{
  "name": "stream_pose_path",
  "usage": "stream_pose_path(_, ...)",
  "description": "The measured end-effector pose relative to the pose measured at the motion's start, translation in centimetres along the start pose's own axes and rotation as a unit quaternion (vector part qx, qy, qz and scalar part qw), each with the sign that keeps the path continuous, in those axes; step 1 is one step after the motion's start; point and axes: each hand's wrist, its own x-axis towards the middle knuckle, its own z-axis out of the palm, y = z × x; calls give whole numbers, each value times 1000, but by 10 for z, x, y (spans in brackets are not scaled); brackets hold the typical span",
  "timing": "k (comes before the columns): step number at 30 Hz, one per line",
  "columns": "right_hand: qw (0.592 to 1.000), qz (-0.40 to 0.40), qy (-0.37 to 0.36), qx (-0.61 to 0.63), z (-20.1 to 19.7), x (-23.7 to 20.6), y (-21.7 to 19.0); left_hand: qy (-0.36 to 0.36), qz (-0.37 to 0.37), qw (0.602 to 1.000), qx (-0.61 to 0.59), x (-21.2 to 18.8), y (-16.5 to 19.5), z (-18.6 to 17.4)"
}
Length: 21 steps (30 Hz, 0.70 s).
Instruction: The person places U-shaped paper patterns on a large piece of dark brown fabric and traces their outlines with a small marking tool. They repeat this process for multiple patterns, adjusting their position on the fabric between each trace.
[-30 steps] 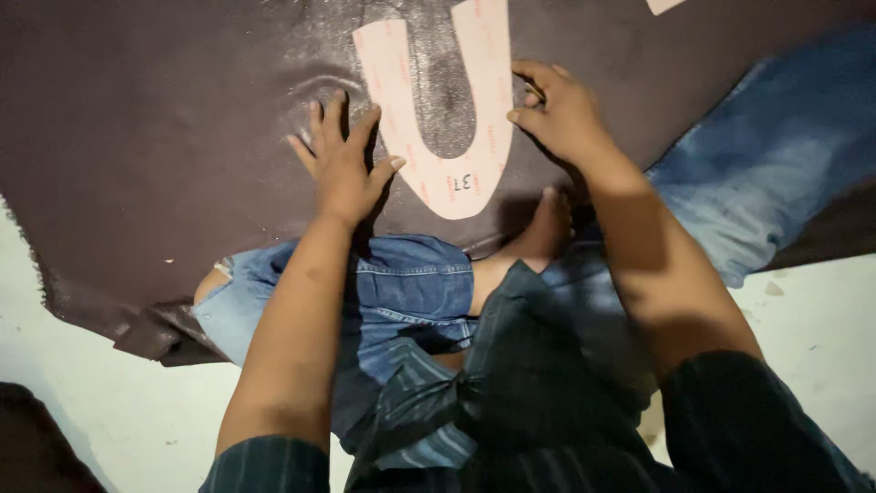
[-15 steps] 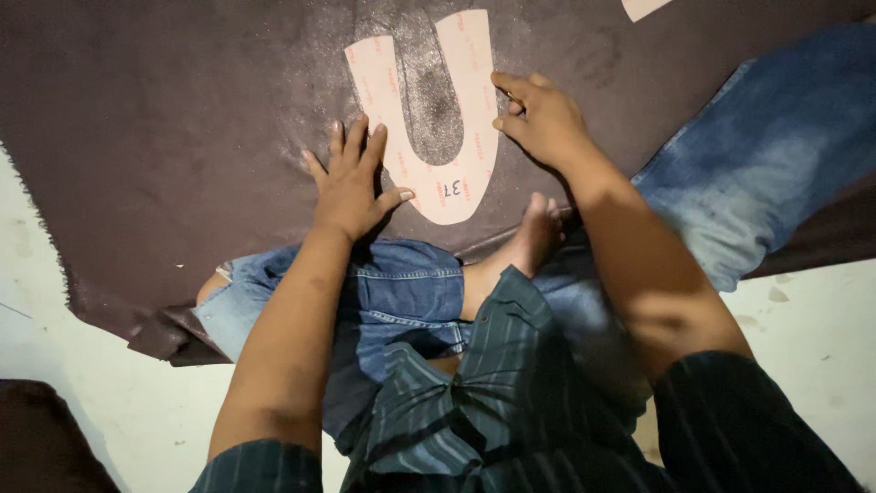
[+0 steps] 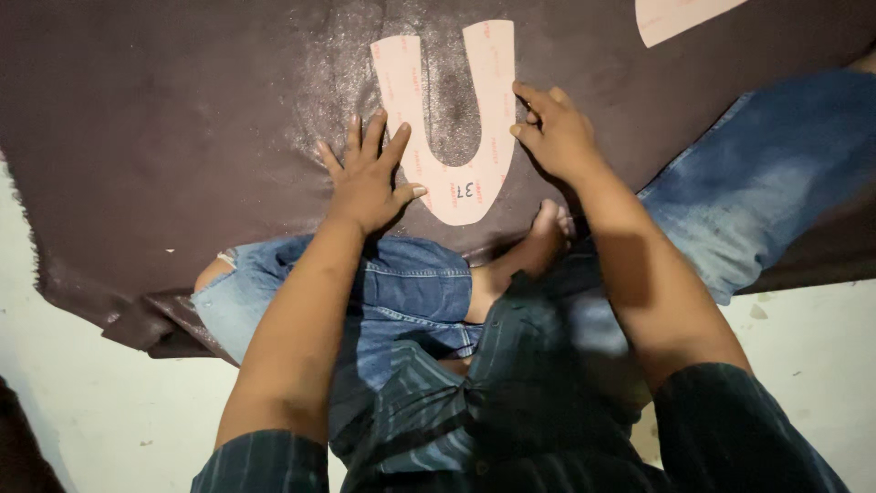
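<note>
Since earlier frame: left hand (image 3: 370,178) shifted off bare leather onto left arm of U-shaped pink paper pattern (image 3: 453,128); right hand (image 3: 555,132) slid down along right arm's outer edge. Pattern position on dark brown leather sheet (image 3: 182,119) roughly unchanged.

Left hand: flat, fingers spread, pressing pattern, gripping nothing. Right hand: fingers curled, tips on pattern edge; whether anything held, cannot tell.

Pattern: small dark mark near curved base, faint red print along arms. Second pink pattern piece (image 3: 680,14) at top right, cut by frame edge.

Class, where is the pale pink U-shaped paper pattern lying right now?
The pale pink U-shaped paper pattern lies flat on the dark brown leather sheet, upper centre of the head view, between the left hand and right hand.
</note>
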Motion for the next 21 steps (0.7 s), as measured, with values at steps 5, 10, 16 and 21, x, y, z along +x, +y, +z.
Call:
stream_pose_path(5, 1000, -24, -2, -15, 5, 5, 9, -6, -13, 1000, 17, -1, 0, 3)
stream_pose_path(10, 995, -62, 74, 30, 15, 15, 6, 5, -12, 1000, 21, -5, 6, 0)
stream_pose_path(16, 967, 11, 13, 255, 32, 21, -55, -1, -16, 1000, 9, -8, 7, -4)
stream_pose_path(21, 989, -138, 43, 43, 31, 28, -115, 20, 25, 999, 21, -9, 9, 6)
